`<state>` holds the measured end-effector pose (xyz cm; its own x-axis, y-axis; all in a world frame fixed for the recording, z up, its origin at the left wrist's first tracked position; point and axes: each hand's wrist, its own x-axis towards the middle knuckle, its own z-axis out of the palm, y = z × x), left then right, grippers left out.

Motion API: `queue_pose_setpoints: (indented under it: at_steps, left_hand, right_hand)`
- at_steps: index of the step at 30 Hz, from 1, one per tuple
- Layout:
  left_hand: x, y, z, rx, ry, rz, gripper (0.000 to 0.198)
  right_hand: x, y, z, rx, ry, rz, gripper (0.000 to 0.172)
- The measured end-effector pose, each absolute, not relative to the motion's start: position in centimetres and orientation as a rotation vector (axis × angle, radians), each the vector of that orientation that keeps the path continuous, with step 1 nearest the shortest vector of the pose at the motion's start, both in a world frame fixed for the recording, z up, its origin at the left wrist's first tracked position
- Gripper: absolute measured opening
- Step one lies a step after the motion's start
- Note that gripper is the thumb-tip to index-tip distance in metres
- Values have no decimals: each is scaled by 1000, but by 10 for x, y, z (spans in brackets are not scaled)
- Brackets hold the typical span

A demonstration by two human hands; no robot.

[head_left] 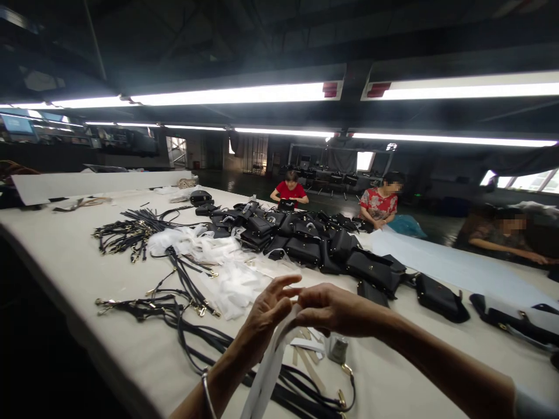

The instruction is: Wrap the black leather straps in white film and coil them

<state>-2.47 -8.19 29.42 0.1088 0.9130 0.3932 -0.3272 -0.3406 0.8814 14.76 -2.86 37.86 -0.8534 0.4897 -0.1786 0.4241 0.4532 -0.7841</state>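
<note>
Our right hand (332, 308) pinches a strip (271, 364); our left hand (262, 314) has its fingers spread; the strip is lifted, not yet laid down; straps (148, 308) lie loose lower left.

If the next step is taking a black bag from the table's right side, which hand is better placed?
Probably the right hand, nearer those black bags; the left hand is farther away. Both seem busy with the white strip.

Head cam, fwd/dn over near hands (334, 309)
</note>
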Motion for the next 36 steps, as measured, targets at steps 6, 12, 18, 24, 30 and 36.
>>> queue_pose_setpoints:
  at_steps: [6, 12, 18, 24, 30, 36]
  left_hand:
    - [-32, -99, 272, 1329, 699, 921, 46]
    - [-31, -113, 285, 2465, 1233, 1194, 25]
    - [-33, -110, 286, 2878, 1259, 1420, 21]
    - [-5, -119, 261, 1844, 1134, 1406, 28]
    - [39, -130, 218, 1270, 994, 1375, 50]
    - [15, -141, 240, 1240, 762, 1178, 49]
  right_hand:
    - [168, -42, 398, -667, -2834, 483, 17]
    - [183, -39, 380, -955, -2189, 1748, 62]
    - [173, -62, 333, -833, -1856, 2249, 58]
    - [176, -72, 348, -630, -1386, 2279, 36]
    - [155, -58, 348, -447, -1005, 1649, 20]
    - [158, -39, 297, -284, -2050, 427, 21]
